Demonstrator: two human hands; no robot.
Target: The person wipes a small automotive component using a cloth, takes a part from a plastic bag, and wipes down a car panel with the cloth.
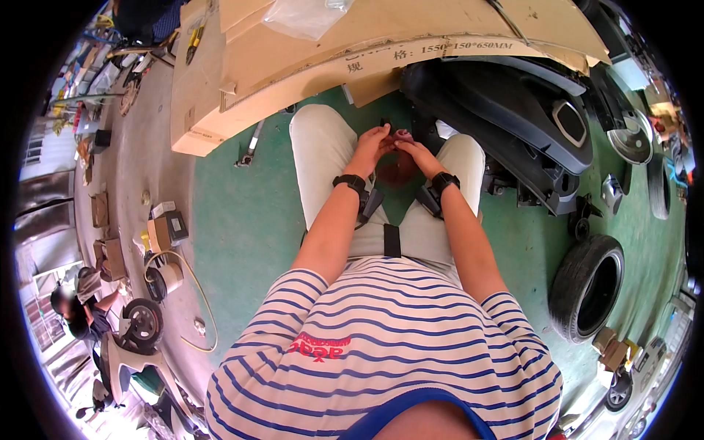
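Observation:
My left hand [372, 147] is in front of me between my knees, its fingers bent and closed round a small dark part [386, 123] at the fingertips. Close beside it, my right hand [416, 155] has its fingers pinched near a small reddish piece [402, 136]; whether this belongs to the dark part I cannot make out. Just under the hands is a dark reddish round shape [398, 172], partly hidden. Both wrists wear black bands.
A large cardboard box [293, 81] stands ahead, with a plastic bag [304, 16] on top. Black vehicle body panels [506, 110] lie to the right, near a tire [587, 290]. A metal rod-like part [251, 147] lies on the green floor. Another person [84, 308] is far left beside a scooter.

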